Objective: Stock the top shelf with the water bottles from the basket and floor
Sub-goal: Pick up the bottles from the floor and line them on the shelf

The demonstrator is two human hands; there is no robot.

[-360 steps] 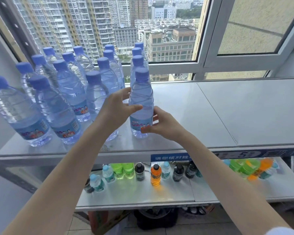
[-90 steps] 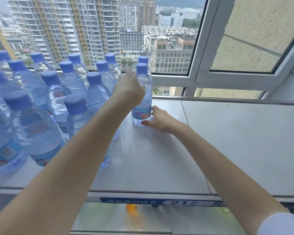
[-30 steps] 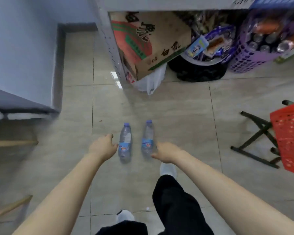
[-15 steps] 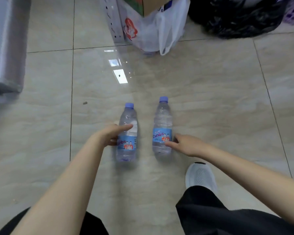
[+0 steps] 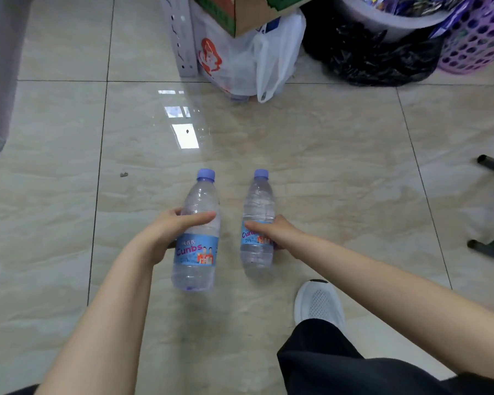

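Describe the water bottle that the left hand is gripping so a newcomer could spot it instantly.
Down at the beige tiled floor, in front of the white plastic bag, two clear blue-capped bottles are side by side. It is the left bottle, gripped by the left hand. Unlike the right bottle in the right hand near the white shoe, its blue label faces the camera uncovered.
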